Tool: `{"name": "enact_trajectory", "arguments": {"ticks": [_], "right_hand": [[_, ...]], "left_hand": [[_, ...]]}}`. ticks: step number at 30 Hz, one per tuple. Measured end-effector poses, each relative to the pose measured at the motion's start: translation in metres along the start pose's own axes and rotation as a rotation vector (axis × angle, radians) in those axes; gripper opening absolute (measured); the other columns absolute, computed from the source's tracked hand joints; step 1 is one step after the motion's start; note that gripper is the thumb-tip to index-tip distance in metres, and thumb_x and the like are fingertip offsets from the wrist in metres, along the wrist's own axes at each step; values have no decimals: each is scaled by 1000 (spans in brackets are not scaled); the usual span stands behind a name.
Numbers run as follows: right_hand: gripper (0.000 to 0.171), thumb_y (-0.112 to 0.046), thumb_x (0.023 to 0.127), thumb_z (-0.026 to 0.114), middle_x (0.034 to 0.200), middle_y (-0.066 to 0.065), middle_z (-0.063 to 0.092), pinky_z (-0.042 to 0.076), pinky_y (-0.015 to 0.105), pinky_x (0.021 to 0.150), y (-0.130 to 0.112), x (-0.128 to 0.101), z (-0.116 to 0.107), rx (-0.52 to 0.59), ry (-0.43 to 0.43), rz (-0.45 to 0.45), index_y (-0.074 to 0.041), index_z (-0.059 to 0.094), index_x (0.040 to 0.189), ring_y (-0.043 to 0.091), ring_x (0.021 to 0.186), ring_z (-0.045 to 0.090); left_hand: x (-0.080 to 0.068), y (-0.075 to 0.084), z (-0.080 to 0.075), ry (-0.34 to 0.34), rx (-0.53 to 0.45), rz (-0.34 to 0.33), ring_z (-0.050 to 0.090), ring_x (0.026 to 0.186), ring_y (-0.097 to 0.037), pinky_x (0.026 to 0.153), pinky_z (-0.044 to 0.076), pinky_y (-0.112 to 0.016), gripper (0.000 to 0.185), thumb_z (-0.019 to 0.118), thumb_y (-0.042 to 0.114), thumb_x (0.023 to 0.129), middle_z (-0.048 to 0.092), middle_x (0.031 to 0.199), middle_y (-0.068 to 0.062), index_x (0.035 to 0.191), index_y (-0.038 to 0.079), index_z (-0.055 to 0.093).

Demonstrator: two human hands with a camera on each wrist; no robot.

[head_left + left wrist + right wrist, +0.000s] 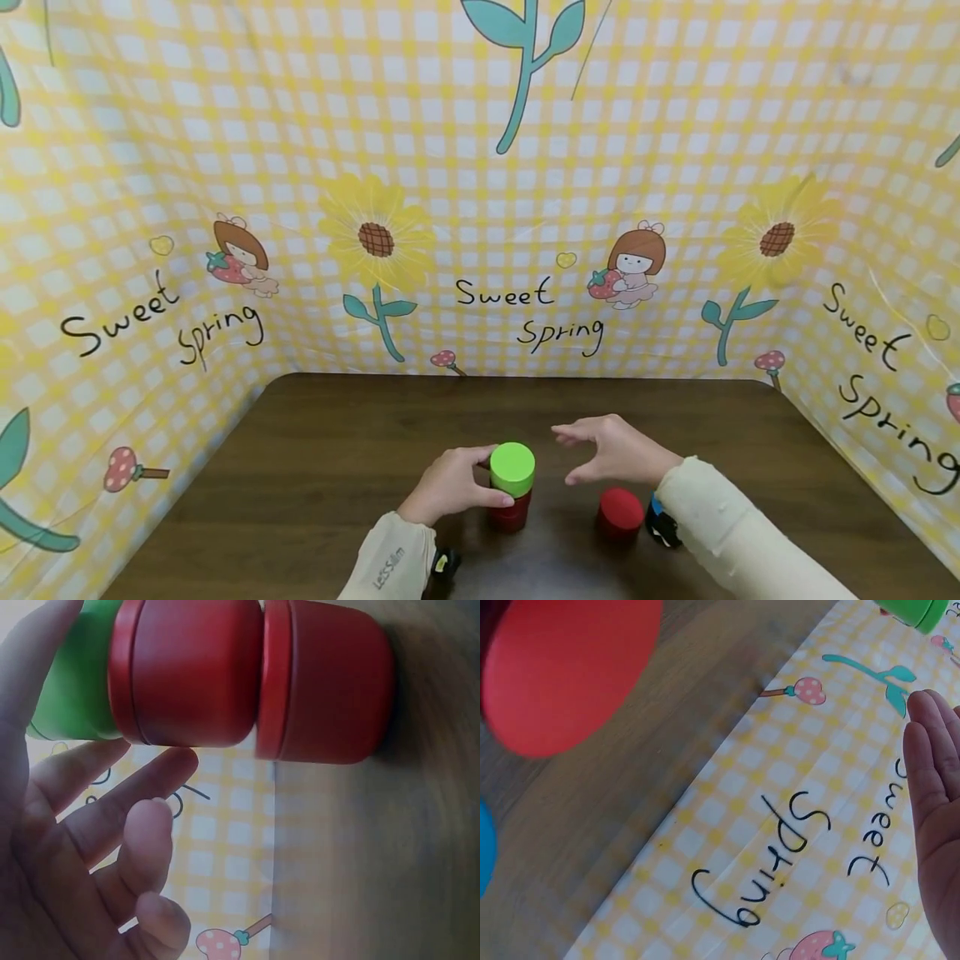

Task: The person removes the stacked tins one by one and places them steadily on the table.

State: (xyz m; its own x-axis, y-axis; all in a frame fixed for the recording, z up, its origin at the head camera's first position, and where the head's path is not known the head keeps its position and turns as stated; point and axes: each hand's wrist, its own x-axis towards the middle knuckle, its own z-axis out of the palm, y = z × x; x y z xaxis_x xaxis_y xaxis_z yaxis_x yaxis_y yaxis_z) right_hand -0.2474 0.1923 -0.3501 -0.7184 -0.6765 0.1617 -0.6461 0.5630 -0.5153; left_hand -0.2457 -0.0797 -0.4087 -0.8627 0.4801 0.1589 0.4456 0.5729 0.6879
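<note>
Nearest, a lone red jar [620, 513] stands on the tabletop [352, 417]. Near it, the left hand [452, 485] has its grip clamped on a green jar [513, 468] atop two stacked red jars [510, 515]. Slightly farther, the right hand [618, 450] hovers, grip apart; behind rises a yellow-checked cloth [487, 208].

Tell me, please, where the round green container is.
At lower centre in the head view, the left hand holds the green container atop two round red containers.
</note>
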Motion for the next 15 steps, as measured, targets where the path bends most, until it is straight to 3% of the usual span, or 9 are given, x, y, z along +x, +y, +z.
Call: {"name": "enact_trajectory", "arguments": {"ticks": [15], "right_hand": [[68, -21, 73, 84, 116, 13, 66, 50, 41, 87, -12, 22, 16, 2, 14, -29, 5, 57, 129, 28, 108, 61]], "left_hand": [[-4, -4, 1, -25, -56, -32, 62, 98, -17, 83, 48, -44, 63, 83, 32, 74, 69, 99, 5, 129, 10, 62]]}}
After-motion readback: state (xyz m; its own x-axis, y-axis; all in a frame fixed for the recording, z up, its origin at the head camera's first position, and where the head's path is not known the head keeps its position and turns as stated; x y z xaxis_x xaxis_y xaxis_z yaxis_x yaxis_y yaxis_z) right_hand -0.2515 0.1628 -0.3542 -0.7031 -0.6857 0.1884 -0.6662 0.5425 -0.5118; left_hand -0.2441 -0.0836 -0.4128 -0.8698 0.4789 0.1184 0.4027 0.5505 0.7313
